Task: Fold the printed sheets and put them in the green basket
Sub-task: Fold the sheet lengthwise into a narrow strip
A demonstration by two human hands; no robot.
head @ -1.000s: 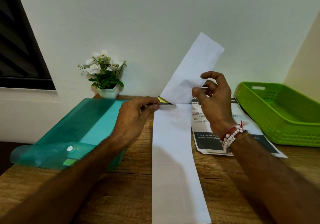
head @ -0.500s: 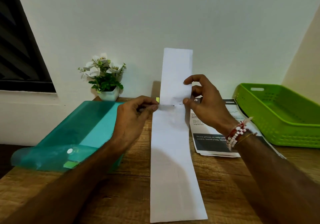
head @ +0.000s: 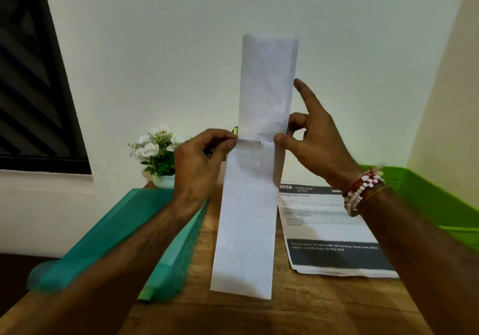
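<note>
A long narrow folded white sheet [head: 248, 220] is held above the wooden table, its upper half standing straight up against the wall. My left hand [head: 202, 161] pinches its left edge at the middle crease. My right hand [head: 313, 140] pinches the right edge at the same crease, index finger stretched upward beside the raised half. A stack of printed sheets [head: 329, 228] lies flat on the table to the right. The green basket [head: 425, 199] stands at the far right, partly hidden behind my right wrist.
A teal translucent folder [head: 111, 241] lies on the left of the wooden table [head: 298, 308]. A small pot of white flowers [head: 158, 150] stands against the wall behind it. A dark window is on the left wall.
Both hands have lifted the strip off the table. Its upper half has swung from leaning right to standing upright. My right index finger has straightened upward.
</note>
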